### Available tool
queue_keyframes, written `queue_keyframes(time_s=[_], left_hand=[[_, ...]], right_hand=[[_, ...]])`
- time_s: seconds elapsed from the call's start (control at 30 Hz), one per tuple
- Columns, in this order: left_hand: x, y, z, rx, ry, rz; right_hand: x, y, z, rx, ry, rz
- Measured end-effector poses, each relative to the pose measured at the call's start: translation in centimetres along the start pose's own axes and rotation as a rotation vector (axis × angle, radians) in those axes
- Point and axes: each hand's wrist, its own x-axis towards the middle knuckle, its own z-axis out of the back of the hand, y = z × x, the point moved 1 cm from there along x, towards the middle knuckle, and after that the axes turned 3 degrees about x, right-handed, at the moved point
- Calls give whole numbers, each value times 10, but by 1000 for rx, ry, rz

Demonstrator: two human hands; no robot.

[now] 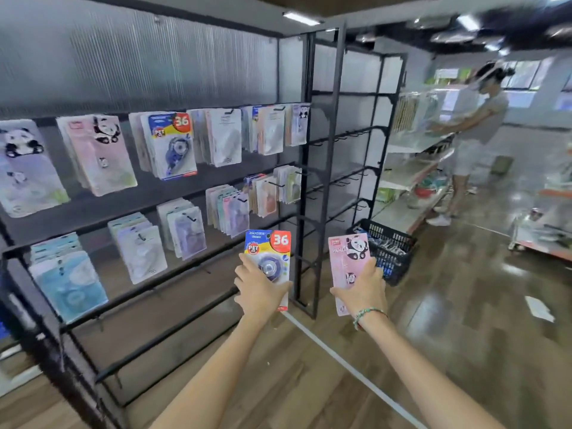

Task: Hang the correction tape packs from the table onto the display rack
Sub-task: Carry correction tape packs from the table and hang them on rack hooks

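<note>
Carry step: left hand grips blue pack, right hand grips pink panda pack, both right of display rack. Next: probably thread each pack's hole onto matching hook.

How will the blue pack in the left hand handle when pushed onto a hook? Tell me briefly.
The blue pack probably stays fairly stiff: it stands flat and upright though the left hand grips only its lower part. It is likely light, being carried one-handed. Its clear blister front looks glossy, so it may be a little slippery.

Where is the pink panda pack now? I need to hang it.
Head view, right of centre: the right hand holds the pink panda pack upright, before the black basket.
</note>
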Motion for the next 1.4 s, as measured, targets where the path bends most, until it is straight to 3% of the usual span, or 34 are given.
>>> queue_keyframes(time_s=[0.23, 0.63, 0.97, 1.4], left_hand=[[73, -56, -69, -4, -34, 5], [170, -147, -187, -39, -219, 211], [264, -147, -227, -29, -337, 303], [361, -139, -247, -3, -370, 423]], right_hand=[[123, -25, -7, -1, 14, -5], [351, -47, -12, -16, 186, 182], [449, -6, -87, 12, 348, 312], [537, 48, -153, 4, 417, 372]])
